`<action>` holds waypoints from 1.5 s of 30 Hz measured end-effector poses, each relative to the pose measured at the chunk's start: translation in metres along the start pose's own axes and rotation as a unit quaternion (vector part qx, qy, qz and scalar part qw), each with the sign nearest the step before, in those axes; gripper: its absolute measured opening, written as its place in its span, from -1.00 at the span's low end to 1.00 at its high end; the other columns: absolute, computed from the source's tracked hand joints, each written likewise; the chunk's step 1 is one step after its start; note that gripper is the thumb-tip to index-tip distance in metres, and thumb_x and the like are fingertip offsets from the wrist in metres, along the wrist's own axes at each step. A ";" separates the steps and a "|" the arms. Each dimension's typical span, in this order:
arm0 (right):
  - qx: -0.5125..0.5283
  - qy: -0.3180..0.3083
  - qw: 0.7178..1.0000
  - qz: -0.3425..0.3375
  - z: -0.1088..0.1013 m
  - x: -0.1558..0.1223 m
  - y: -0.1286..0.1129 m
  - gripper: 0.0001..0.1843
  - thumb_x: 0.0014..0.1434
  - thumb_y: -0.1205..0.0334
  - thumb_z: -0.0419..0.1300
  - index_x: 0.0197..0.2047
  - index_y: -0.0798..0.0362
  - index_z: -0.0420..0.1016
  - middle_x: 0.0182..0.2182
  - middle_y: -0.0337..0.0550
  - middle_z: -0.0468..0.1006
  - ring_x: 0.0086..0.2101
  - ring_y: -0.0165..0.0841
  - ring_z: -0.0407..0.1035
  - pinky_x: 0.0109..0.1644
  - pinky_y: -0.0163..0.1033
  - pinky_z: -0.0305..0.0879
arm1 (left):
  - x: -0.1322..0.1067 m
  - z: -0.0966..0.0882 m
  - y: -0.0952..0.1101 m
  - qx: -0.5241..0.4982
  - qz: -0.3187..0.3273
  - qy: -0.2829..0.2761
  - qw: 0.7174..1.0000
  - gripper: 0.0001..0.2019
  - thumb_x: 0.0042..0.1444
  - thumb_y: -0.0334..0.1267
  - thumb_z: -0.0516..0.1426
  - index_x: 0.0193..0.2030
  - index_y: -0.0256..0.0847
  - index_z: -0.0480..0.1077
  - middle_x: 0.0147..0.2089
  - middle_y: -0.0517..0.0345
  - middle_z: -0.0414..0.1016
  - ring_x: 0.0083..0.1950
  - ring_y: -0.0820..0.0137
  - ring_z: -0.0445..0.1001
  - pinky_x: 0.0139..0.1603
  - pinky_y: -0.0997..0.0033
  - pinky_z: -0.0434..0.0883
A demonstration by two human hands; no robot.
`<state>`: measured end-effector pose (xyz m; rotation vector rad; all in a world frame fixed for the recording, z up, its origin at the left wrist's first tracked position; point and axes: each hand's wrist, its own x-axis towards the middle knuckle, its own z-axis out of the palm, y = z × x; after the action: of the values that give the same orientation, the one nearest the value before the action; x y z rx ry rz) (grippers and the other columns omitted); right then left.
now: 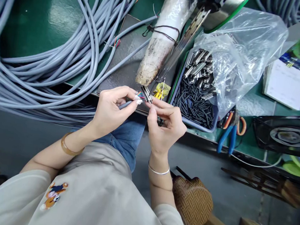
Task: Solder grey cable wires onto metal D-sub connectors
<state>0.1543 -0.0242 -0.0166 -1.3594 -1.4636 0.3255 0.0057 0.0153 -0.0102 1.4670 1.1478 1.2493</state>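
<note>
My left hand (pixel 113 106) is closed, its fingertips pinching the stripped end of a grey cable (pixel 124 105) with thin coloured wires (pixel 141 95) fanning out of it. Those wires meet a metal multi-pin connector (pixel 147 93), which the fingers of my right hand (pixel 167 122) grip from the other side. Whether each wire is fixed to a pin is too small to tell. Just beyond the connector lies a yellow piece (pixel 162 91) on a dark board (pixel 130 51). Above it points the stained tip of a white plastic-wrapped tube (pixel 160 40).
A large bundle of grey cables (pixel 93 44) covers the left. On the right, a blue bin (pixel 214 127) holds metal connectors (pixel 200 66) and small black tubes (pixel 192 104), partly under a clear bag (pixel 245 47). Pliers (pixel 228 135), a black fan (pixel 286 135) and a stool (pixel 193 202) are farther right.
</note>
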 end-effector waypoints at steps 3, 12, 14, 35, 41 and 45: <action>0.004 0.001 1.000 -0.002 0.000 0.005 0.001 -0.89 0.30 0.30 0.27 -0.28 -0.02 0.43 -0.13 -0.14 0.73 -0.19 -0.35 0.67 -0.22 -0.28 0.61 | 0.002 0.001 -0.001 0.024 0.040 0.005 0.999 -0.93 0.13 -0.39 0.26 -0.38 -0.27 0.53 -0.27 0.09 0.64 -0.39 0.54 0.43 -0.42 0.53 0.28; -0.008 -0.007 1.000 -0.022 -0.003 0.012 0.003 -0.92 0.31 0.27 0.27 -0.26 -0.04 0.47 -0.13 -0.14 0.73 -0.16 -0.29 0.67 -0.10 -0.14 0.65 | 0.005 0.001 0.003 0.080 0.103 0.018 0.991 -0.91 0.16 -0.41 0.25 -0.37 -0.23 0.53 -0.30 0.12 0.61 -0.37 0.51 0.44 -0.38 0.50 0.31; -0.026 -0.014 0.999 -0.025 -0.003 0.015 0.001 -0.94 0.31 0.26 0.27 -0.25 -0.04 0.49 -0.13 -0.14 0.73 -0.17 -0.28 0.66 -0.12 -0.14 0.65 | 0.005 0.000 0.004 0.078 0.098 0.019 0.992 -0.92 0.17 -0.40 0.25 -0.35 -0.22 0.54 -0.28 0.12 0.62 -0.35 0.50 0.47 -0.39 0.50 0.31; -0.083 -0.021 0.992 -0.098 -0.005 0.025 -0.004 -0.83 0.27 0.32 0.33 -0.35 -0.06 0.47 -0.19 -0.24 0.74 -0.21 -0.31 0.66 -0.17 -0.15 0.62 | 0.006 -0.002 0.010 0.070 0.055 0.008 0.996 -0.92 0.18 -0.35 0.26 -0.35 -0.22 0.54 -0.30 0.13 0.60 -0.46 0.55 0.31 -0.46 0.48 0.23; -0.102 -0.018 0.987 -0.126 -0.005 0.028 -0.007 -0.86 0.24 0.35 0.36 -0.27 -0.08 0.51 -0.22 -0.27 0.73 -0.20 -0.34 0.65 -0.10 -0.20 0.60 | 0.008 -0.003 0.012 0.087 0.088 0.004 0.992 -0.91 0.20 -0.40 0.24 -0.34 -0.22 0.53 -0.31 0.16 0.59 -0.45 0.56 0.34 -0.40 0.47 0.29; -0.108 -0.035 0.984 -0.136 -0.008 0.023 -0.005 -0.84 0.26 0.32 0.34 -0.32 -0.08 0.46 -0.12 -0.21 0.72 -0.17 -0.31 0.65 -0.11 -0.18 0.61 | 0.008 -0.006 0.014 0.086 0.072 -0.011 0.994 -0.90 0.20 -0.39 0.24 -0.35 -0.21 0.53 -0.31 0.16 0.59 -0.44 0.55 0.33 -0.40 0.46 0.29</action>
<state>0.1632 -0.0096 0.0020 -1.3059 -1.7593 0.0379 0.0022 0.0206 0.0059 1.7134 1.1776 1.2525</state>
